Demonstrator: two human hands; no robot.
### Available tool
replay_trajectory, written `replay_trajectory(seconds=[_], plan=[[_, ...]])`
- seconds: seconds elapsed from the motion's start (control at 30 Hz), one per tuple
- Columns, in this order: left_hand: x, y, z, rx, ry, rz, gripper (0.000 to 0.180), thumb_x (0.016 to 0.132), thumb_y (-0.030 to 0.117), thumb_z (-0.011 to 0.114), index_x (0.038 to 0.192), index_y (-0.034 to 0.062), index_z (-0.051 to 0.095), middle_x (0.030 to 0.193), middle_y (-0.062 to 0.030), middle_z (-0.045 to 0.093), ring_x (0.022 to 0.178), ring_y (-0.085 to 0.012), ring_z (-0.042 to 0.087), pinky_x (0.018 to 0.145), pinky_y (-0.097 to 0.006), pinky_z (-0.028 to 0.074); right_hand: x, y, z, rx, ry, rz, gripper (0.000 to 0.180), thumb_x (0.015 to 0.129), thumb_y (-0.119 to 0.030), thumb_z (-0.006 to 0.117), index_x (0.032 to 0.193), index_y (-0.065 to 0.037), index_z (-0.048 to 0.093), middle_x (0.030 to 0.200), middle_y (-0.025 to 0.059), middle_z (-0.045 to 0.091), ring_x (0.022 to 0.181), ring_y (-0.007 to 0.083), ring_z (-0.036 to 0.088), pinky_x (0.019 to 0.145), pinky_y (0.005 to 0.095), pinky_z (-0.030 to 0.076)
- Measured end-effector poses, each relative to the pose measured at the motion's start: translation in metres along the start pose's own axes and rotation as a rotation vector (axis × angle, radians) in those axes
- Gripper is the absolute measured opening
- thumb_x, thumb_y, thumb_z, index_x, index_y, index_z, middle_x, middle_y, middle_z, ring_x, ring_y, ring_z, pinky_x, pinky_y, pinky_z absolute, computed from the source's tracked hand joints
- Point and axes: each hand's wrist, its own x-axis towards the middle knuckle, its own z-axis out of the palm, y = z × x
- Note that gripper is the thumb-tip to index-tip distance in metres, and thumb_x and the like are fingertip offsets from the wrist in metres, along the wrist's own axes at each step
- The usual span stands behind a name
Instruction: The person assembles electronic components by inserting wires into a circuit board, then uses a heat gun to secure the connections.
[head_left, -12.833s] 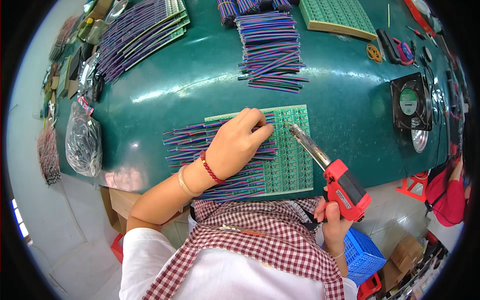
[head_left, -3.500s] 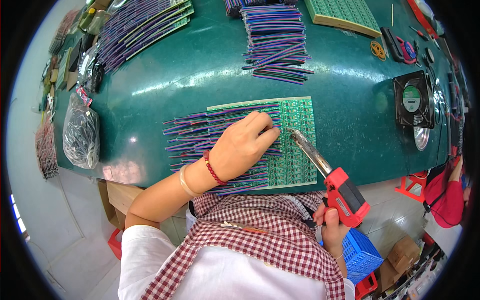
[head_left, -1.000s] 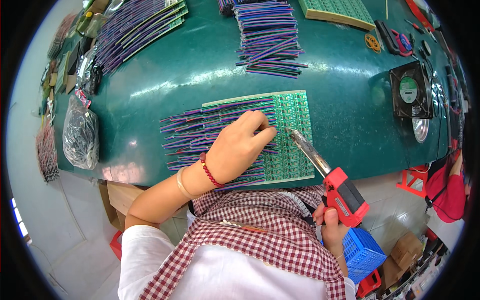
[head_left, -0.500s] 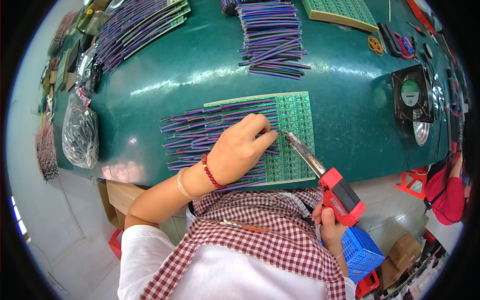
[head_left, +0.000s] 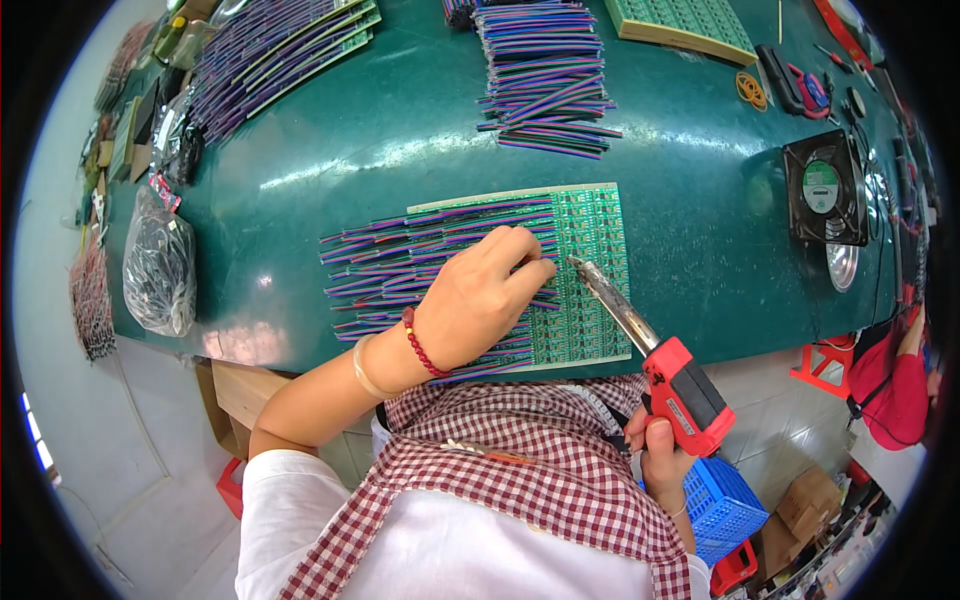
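A green circuit board panel lies near the table's front edge. Rows of multicoloured wires run across its left part and stick out past its left side. Over the wires rests my left hand, its thumb and fingers pinched together at the row of pads; a wire end between them is too small to make out. My right hand grips a red and black soldering gun from below. Its metal tip points up-left to the board, just right of my left fingertips. Whether the tip touches the board cannot be told.
A bundle of wires lies at the back middle, with more boards beyond. Wired boards are stacked back left, above a plastic bag. A black fan stands at right. Below the table is a blue crate.
The soldering gun has shifted slightly to the right, its tip a little farther from my left fingertips. My left hand stays in place.
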Motion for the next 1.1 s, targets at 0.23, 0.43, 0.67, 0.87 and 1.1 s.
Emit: replay_trajectory(seconds=[0.23, 0.43, 0.67, 0.87, 1.1], plan=[[0.0003, -0.0007, -0.0004, 0.002, 0.004, 0.004, 0.022, 0.067, -0.003, 0.067, 0.088, 0.0010, 0.061, 0.084, -0.0101, 0.054, 0.074, -0.0246, 0.056, 0.060, -0.033, 0.048, -0.0002, -0.0072, 0.0032, 0.085, 0.032, 0.065, 0.028, 0.090, -0.026, 0.057, 0.081, 0.000, 0.057, 0.068, 0.0034, 0.055, 0.060, 0.0094, 0.049, 0.053, 0.0247, 0.039], [0.0001, -0.0014, 0.0004, 0.012, -0.006, 0.008, 0.020, 0.067, -0.003, 0.067, 0.086, 0.0004, 0.061, 0.083, -0.0101, 0.053, 0.074, -0.0246, 0.056, 0.060, -0.033, 0.048, 0.0022, -0.0062, 0.0011, 0.050, -0.009, 0.057, 0.028, 0.090, -0.026, 0.057, 0.081, 0.000, 0.057, 0.068, 0.0032, 0.054, 0.059, 0.0093, 0.048, 0.053, 0.0250, 0.039], [0.0003, 0.0000, -0.0011, 0.027, -0.035, 0.002, 0.019, 0.068, -0.003, 0.066, 0.086, -0.0001, 0.061, 0.083, -0.0100, 0.052, 0.074, -0.0247, 0.056, 0.061, -0.034, 0.048, -0.0009, -0.0035, 0.0026, 0.044, 0.026, 0.012, 0.044, 0.090, -0.035, 0.056, 0.111, 0.003, 0.049, 0.065, 0.0087, 0.054, 0.050, 0.0109, 0.045, 0.047, 0.0252, 0.039], [0.0001, 0.0001, -0.0011, 0.030, -0.051, 0.007, 0.021, 0.067, -0.002, 0.065, 0.088, -0.0002, 0.062, 0.084, -0.0101, 0.053, 0.075, -0.0252, 0.056, 0.063, -0.034, 0.048, 0.0002, -0.0034, 0.0025, 0.060, 0.002, 0.066, 0.027, 0.091, -0.026, 0.056, 0.082, 0.000, 0.056, 0.068, 0.0032, 0.054, 0.057, 0.0093, 0.047, 0.052, 0.0242, 0.038], [0.0010, -0.0005, 0.0004, 0.046, -0.017, 0.030, 0.014, 0.068, 0.002, 0.059, 0.082, 0.0011, 0.055, 0.081, -0.0095, 0.046, 0.074, -0.0236, 0.051, 0.063, -0.033, 0.046, -0.0009, -0.0049, 0.0044, 0.101, 0.043, 0.045, 0.027, 0.091, -0.025, 0.056, 0.082, 0.000, 0.056, 0.067, 0.0030, 0.053, 0.057, 0.0091, 0.046, 0.051, 0.0244, 0.038]])
